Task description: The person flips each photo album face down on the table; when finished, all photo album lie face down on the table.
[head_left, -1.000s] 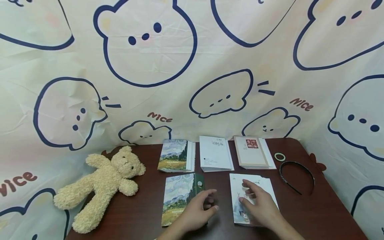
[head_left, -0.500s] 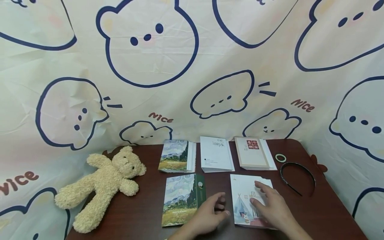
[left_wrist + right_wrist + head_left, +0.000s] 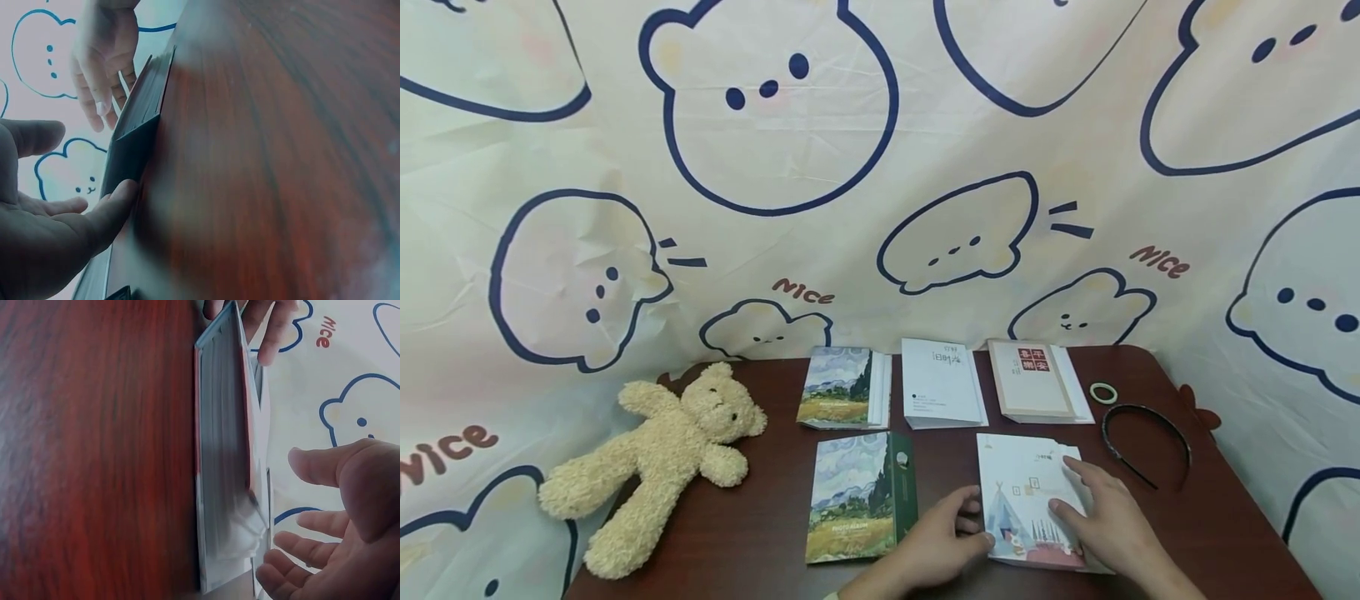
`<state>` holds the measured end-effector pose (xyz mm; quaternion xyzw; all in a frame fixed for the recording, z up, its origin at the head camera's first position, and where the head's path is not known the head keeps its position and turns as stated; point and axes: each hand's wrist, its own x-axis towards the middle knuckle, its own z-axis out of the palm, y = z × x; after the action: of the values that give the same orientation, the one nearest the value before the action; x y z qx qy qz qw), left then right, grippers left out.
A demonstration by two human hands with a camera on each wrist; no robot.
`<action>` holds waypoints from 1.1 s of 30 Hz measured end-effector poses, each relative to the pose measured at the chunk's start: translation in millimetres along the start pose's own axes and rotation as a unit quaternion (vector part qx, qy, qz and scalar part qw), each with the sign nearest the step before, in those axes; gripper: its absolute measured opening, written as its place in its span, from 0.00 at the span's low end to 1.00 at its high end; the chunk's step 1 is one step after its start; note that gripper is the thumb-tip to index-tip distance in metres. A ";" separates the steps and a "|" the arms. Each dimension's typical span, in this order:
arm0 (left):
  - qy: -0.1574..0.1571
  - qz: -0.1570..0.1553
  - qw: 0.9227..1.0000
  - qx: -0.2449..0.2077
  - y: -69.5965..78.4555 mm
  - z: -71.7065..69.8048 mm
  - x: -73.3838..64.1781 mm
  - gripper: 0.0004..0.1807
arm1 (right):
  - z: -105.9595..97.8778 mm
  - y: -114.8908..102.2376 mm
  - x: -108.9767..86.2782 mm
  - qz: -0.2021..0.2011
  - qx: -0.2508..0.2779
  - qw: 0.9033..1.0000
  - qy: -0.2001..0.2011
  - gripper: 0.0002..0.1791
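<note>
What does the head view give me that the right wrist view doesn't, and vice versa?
Only the head view: the teddy bear, black headband, pale green ring, and the tent picture on the near right album.
Only the right wrist view: layered pages inside that album, seen end-on up close.
Both: that album, the left hand, right hand, table and printed backdrop.

Pale wrinkled backdrop [image 3: 955, 133], navy-outlined cartoon faces [image 3: 775, 125], reddish-brown "Nice" lettering [image 3: 1160, 262], dark wood-grained table [image 3: 1210, 525]

The left grip [image 3: 942, 537] has reached the tent-picture album [image 3: 1022, 508].
</note>
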<state>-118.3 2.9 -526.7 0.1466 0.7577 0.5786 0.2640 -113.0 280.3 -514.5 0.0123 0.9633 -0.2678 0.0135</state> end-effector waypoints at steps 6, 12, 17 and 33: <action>-0.001 0.005 1.000 -0.008 1.5 4.5 1.8 0.36 | 1.1 3.1 0.4 0.011 -0.003 1.000 -0.013 0.43; 0.003 0.006 1.000 -0.022 1.1 8.0 2.8 0.37 | 2.7 4.3 -0.2 0.009 0.004 1.000 -0.011 0.43; 0.001 0.003 0.999 -0.036 0.7 9.2 3.4 0.36 | 4.5 6.8 1.4 0.017 0.006 1.000 -0.021 0.42; 0.008 -0.008 0.998 -0.065 -0.6 8.3 2.2 0.34 | 5.9 7.3 3.6 -0.012 -0.016 1.000 -0.022 0.40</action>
<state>-115.3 10.4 -529.4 0.1181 0.7215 0.6260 0.2713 -116.3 283.6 -523.4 -0.0053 0.9669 -0.2529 0.0322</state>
